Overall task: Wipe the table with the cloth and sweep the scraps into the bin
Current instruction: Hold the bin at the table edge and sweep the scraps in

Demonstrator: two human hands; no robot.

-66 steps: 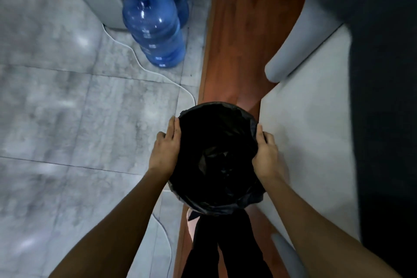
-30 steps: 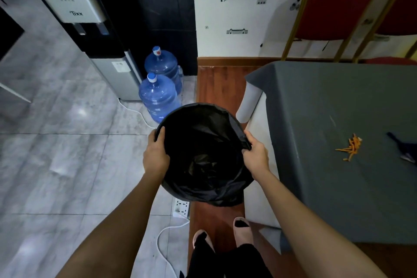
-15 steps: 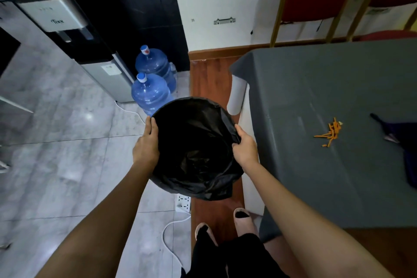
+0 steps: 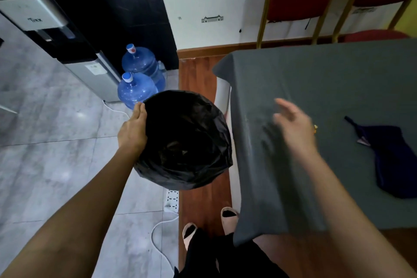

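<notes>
The left hand (image 4: 133,132) grips the left rim of the bin (image 4: 184,140), which is lined with a black bag and sits just beside the left edge of the worktop (image 4: 327,79). The right hand (image 4: 294,127) is empty, fingers spread and blurred, above the grey-covered worktop. Only a speck of the orange scraps (image 4: 315,127) shows past its knuckles. The dark blue cloth (image 4: 392,162) lies crumpled on the worktop, well right of that hand. Two water bottles (image 4: 137,90) stand on the floor beyond the bin.
</notes>
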